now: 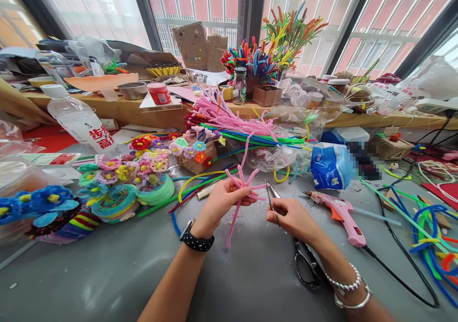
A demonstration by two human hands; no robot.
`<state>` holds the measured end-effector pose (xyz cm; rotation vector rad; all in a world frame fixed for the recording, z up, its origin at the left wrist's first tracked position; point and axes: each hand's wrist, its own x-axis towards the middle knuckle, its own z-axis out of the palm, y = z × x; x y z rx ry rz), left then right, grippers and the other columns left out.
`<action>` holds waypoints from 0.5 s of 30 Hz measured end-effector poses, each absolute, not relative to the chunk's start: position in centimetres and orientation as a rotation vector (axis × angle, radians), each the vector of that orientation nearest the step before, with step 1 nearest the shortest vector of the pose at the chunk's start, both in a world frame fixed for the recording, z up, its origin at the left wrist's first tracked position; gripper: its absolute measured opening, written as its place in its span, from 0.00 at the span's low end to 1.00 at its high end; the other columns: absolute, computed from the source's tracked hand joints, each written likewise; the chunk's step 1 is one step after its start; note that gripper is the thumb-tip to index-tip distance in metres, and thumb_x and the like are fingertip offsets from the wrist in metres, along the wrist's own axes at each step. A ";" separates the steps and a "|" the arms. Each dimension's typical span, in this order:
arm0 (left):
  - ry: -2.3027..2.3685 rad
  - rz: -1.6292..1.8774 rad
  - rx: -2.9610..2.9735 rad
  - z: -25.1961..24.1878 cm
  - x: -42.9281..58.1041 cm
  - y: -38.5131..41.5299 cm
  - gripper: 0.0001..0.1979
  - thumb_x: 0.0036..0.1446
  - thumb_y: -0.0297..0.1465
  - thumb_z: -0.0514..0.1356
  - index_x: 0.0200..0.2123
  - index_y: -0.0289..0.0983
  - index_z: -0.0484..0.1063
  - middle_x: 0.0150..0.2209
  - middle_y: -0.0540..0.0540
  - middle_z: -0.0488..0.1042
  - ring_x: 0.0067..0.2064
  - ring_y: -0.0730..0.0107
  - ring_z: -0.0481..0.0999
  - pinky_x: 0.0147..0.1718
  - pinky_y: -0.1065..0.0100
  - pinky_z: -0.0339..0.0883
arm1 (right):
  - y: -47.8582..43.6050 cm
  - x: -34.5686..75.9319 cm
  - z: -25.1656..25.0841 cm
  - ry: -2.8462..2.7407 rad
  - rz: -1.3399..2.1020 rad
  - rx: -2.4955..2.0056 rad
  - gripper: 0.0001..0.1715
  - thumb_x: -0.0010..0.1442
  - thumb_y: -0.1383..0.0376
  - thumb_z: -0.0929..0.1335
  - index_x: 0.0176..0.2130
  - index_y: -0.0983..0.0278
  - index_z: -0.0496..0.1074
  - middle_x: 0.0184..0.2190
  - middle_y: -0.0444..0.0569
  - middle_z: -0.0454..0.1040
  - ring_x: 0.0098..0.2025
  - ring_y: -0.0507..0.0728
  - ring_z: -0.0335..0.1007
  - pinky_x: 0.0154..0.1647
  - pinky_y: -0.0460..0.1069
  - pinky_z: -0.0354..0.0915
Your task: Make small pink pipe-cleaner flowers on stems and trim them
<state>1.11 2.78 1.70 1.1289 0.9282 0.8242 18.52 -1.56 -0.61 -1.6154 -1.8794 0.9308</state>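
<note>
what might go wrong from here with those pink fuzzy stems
The metal tool in the right grip has its tips close to the left grip; a slip might nick it. The splayed pink stems could get bent out of shape. The glue gun lies near the right grip; if hot, which I can't tell, it might burn skin.

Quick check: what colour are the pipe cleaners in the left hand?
The pipe cleaners are pink, showing best in the head view.
</note>
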 end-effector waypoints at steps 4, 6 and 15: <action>0.925 0.834 1.125 1.7 1.0 2.9 0.10 0.43 0.33 0.62 0.26 0.32 0.68 0.24 0.46 0.75 0.27 0.71 0.75 0.30 0.71 0.69 | -1.5 18.6 -0.3 -1.827 0.891 -1.624 0.28 0.45 0.46 0.63 0.14 0.64 0.52 0.14 0.39 0.50 0.20 0.48 0.45 0.20 0.45 0.42; 0.932 0.838 1.126 1.7 0.9 2.9 0.10 0.43 0.33 0.62 0.26 0.32 0.68 0.24 0.46 0.75 0.27 0.71 0.75 0.31 0.70 0.69 | -1.6 18.7 -0.2 -1.806 0.918 -1.630 0.28 0.46 0.46 0.63 0.13 0.64 0.53 0.13 0.39 0.50 0.19 0.48 0.45 0.20 0.45 0.43; 0.900 0.763 1.156 1.7 0.5 3.0 0.09 0.44 0.33 0.62 0.25 0.32 0.68 0.24 0.47 0.75 0.27 0.70 0.75 0.30 0.71 0.69 | -1.5 18.9 -0.2 -1.822 1.248 -1.452 0.34 0.39 0.36 0.59 0.18 0.65 0.58 0.16 0.39 0.50 0.20 0.48 0.44 0.20 0.44 0.43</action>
